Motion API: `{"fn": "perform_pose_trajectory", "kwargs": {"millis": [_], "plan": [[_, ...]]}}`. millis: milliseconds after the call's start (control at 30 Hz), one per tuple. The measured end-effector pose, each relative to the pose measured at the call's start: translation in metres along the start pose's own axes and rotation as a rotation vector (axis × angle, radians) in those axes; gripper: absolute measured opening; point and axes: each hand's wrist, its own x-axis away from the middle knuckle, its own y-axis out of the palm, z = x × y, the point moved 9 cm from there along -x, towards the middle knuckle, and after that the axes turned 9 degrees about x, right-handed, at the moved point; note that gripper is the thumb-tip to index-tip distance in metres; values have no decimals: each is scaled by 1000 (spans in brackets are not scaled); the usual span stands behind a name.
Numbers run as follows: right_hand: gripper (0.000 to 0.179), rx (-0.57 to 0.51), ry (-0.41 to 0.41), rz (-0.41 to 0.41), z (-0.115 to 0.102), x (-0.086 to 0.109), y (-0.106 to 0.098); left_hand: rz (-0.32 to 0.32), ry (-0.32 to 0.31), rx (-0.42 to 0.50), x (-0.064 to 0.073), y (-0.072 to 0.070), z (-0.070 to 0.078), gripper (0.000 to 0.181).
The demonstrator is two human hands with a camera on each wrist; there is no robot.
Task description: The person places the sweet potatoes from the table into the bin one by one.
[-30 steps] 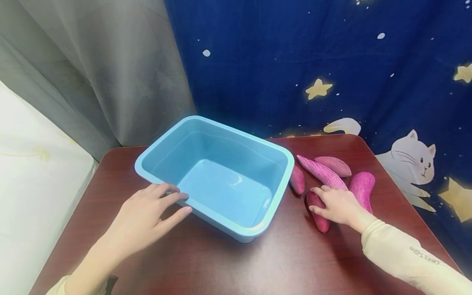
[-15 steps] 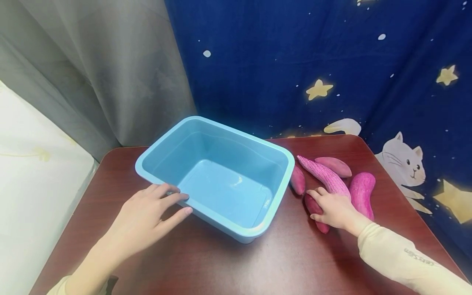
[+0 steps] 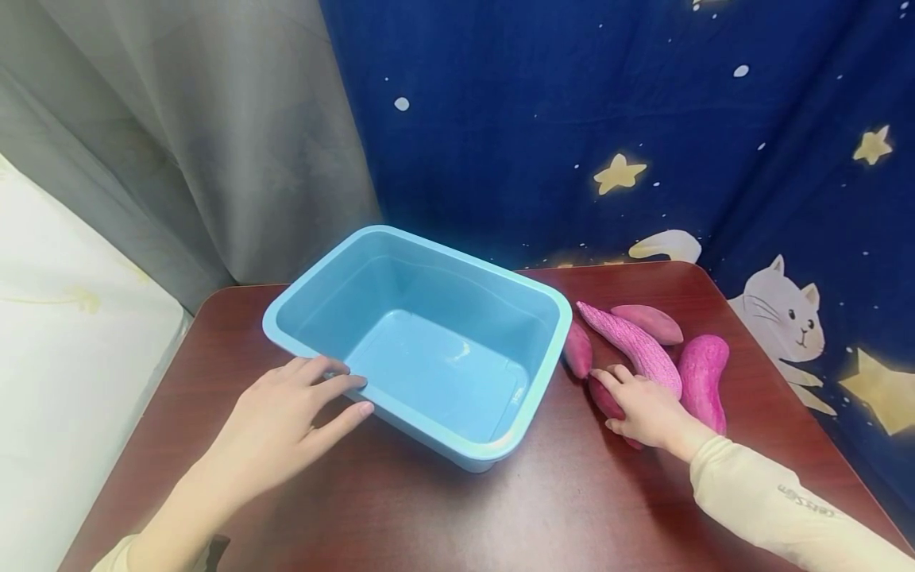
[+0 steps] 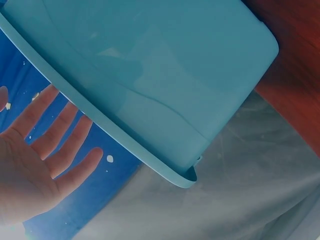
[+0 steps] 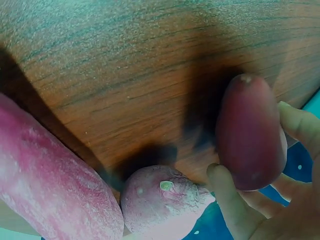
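My left hand (image 3: pixel 286 413) rests its fairly straight fingertips on the near rim of a light blue plastic basin (image 3: pixel 429 373). From the left wrist view, those fingers (image 4: pixel 64 134) reach the rim from below. My right hand (image 3: pixel 646 413) holds a dark red-purple sweet potato (image 5: pixel 252 132) between thumb and fingers; in the head view the hand covers much of it. Beside that hand lies a long, tapering pink vegetable with rough skin (image 3: pixel 636 342). A thick, curved magenta vegetable (image 3: pixel 704 377) is to its right.
Another sweet potato (image 3: pixel 577 349) lies against the basin's right side, and a further one (image 3: pixel 649 322) lies toward the back. All stand on a reddish-brown wooden table (image 3: pixel 429 524). Behind it hang a grey curtain (image 3: pixel 236 135) and a blue star-patterned curtain (image 3: pixel 500 135).
My right hand has shifted slightly left and closed further around the sweet potato, which has moved slightly. The long pink vegetable shows more of its near end. My left hand and the basin stay put.
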Motion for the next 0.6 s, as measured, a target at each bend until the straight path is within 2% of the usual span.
{"fn": "perform_pose_trajectory", "kwargs": {"millis": [600], "plan": [[75, -19, -22, 8, 0, 3, -4, -17, -9, -4, -1, 1, -2, 29]]}}
